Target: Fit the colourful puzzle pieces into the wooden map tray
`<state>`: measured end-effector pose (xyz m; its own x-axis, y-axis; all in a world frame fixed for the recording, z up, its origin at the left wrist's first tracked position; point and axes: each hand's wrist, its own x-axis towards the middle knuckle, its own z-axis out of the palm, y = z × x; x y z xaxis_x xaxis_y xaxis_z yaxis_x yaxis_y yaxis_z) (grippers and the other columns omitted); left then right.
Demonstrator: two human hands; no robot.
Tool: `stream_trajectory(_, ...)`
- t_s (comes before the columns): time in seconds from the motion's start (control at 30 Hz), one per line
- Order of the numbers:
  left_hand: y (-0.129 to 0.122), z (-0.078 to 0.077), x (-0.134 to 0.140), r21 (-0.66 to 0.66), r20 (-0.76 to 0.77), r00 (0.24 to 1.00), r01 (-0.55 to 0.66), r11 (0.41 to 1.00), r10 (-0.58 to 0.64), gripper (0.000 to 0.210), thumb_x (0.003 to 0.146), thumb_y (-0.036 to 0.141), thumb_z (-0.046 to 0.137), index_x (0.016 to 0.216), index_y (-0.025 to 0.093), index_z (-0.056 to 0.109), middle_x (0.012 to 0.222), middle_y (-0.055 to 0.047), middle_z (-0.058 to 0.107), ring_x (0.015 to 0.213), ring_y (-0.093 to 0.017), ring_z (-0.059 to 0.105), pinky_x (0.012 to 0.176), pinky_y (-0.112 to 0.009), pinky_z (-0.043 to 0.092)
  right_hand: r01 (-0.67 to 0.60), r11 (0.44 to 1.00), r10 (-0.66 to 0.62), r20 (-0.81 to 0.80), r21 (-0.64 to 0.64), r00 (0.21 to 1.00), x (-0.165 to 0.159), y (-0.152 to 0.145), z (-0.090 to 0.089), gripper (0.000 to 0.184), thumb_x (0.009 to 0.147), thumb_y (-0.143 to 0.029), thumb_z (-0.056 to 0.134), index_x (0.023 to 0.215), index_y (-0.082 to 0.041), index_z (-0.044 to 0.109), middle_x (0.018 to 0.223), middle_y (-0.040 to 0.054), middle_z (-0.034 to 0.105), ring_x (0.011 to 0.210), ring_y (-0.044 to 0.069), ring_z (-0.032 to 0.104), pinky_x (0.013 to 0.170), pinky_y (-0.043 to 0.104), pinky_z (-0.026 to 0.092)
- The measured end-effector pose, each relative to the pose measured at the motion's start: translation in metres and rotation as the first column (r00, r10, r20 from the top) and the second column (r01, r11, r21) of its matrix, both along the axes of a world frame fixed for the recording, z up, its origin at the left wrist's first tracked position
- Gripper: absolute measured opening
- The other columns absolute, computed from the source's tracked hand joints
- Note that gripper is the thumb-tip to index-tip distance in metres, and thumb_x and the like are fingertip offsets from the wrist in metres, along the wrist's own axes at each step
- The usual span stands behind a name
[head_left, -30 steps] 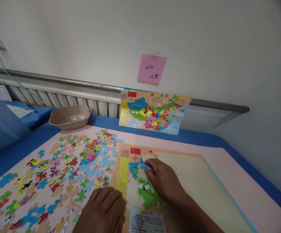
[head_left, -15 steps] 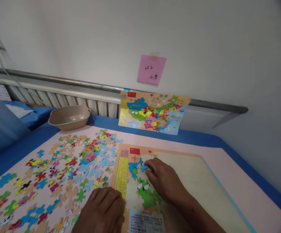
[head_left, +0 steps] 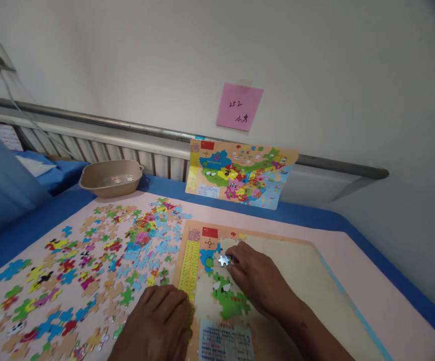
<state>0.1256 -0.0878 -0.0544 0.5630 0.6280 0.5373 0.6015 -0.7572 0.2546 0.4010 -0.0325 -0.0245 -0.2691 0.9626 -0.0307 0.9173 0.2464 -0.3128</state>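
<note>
Between the fingertips of my right hand (head_left: pixel 257 273) is a puzzle piece (head_left: pixel 224 260), its surface shining with glare. The hand hangs over the upper left of the puzzle board (head_left: pixel 296 286), beside a joined blue section with a green spot (head_left: pixel 208 260). Just below lies a green section with two white-and-black birds (head_left: pixel 227 298). My left hand (head_left: pixel 157 321) rests at the board's left edge, over the lower end of a yellow printed strip (head_left: pixel 189 268). Its fingers are curled and their tips are hidden, so what lies under them does not show.
Loose puzzle pieces (head_left: pixel 89 281) spread over the pink sheet on the left. A beige basin (head_left: pixel 112 178) with a few pieces stands behind them. A printed map picture (head_left: pixel 242 173) leans against the rail (head_left: pixel 138 129). A pink note (head_left: pixel 240 107) is taped to the wall.
The piece in my right hand has tilted and now catches the light; it sits slightly lower on the board. My left hand stays at the board's edge. The view has shifted slightly.
</note>
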Motion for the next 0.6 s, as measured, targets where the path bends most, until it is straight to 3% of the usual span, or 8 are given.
stream_trajectory(0.37,-0.0023,-0.0025,-0.0001,-0.036,-0.016,1.0,0.006,0.999,-0.007,0.022,0.086,0.01,0.055,0.098,0.023,0.067,0.095,-0.001,0.075,0.085,-0.021,0.067,0.076,-0.035,0.053,0.043,0.999,-0.043,0.042,0.011,0.998,-0.0004,0.0002,-0.0002,0.008,0.097,-0.018,0.057,0.101,-0.021,0.063,0.105,0.0035,0.064,0.086,0.019,0.058,0.074,0.031,0.033)
stream_trajectory(0.6,0.0012,0.0009,0.0007,0.024,0.018,1.0,0.013,1.0,-0.013,0.023,0.085,0.009,0.055,0.099,0.023,0.067,0.094,0.0,0.076,0.084,-0.021,0.067,0.076,-0.034,0.053,0.023,1.0,-0.022,0.013,-0.017,1.0,-0.0032,-0.0009,0.0024,0.003,0.097,-0.02,0.06,0.097,-0.021,0.063,0.102,0.0025,0.064,0.086,0.018,0.057,0.075,0.03,0.034)
